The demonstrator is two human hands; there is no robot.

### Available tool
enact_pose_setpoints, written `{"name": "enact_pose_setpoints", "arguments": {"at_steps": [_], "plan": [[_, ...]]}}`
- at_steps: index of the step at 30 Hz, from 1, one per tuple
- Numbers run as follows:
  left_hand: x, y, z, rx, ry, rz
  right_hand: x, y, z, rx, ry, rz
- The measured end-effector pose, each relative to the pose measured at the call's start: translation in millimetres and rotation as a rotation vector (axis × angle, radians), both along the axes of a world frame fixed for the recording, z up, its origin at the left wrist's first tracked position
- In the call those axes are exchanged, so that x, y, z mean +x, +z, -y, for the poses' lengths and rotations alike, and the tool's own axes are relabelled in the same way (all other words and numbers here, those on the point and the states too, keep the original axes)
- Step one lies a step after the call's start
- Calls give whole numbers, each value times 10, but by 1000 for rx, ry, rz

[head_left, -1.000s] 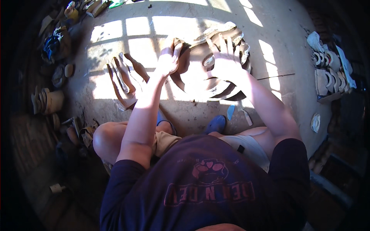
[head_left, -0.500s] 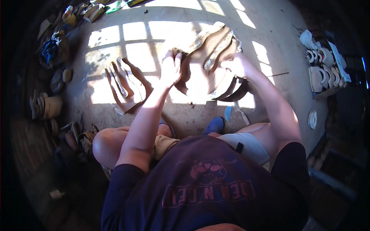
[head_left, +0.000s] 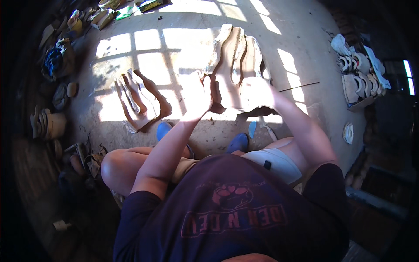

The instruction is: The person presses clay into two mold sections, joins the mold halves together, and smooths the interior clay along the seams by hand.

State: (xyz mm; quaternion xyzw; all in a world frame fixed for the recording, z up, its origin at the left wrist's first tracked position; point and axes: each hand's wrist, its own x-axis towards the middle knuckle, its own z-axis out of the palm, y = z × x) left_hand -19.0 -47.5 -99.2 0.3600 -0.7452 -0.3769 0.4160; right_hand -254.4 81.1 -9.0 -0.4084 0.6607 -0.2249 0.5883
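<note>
A large brown clay-like piece with wavy raised walls and pale, rough rims (head_left: 225, 81) stands on the floor in front of me. My left hand (head_left: 202, 91) lies along its left outer wall, fingers pointing away from me. At the near right part, my right hand (head_left: 256, 92) is closed over the piece, its fingertips partly hidden and washed out by sunlight. Both hands hold the piece between them. Further left lies a smaller piece of the same kind (head_left: 142, 102), with curved upright walls, touched by neither hand.
Near my blue shoes (head_left: 238, 143) lie a light blue flat scrap (head_left: 252, 129) and a thin pale tool (head_left: 271, 133). A thin stick (head_left: 300, 86) is at the right. Stacked curved pale pieces (head_left: 365, 85) stand far right; a tan container (head_left: 56, 122) is at the left.
The large piece has turned counterclockwise, so its ridges now point more straight away from me. My left hand has come nearer and rightward; my right hand has moved nearer and leftward.
</note>
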Motion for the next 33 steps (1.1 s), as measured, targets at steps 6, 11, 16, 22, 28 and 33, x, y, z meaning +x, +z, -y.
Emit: {"name": "enact_pose_setpoints", "arguments": {"at_steps": [6,11,16,22,28,33], "plan": [[105,-309,-30,-383,18,232,275,-6,-295,-193,394,-526],[118,-74,110,-196,-168,40,603,308,-492,65,430,-910],[38,40,66,-206,-137,119,688,350,-592,217,87,-754],[-24,-213,-134,-229,-42,168,1038,477,-463,185,105,-700],[-54,-327,-149,-360,-25,213,626,46,-559,-87,297,-947],[-36,-253,-108,-660,-14,275,474,-72,-588,-940,374,-1322]]}}
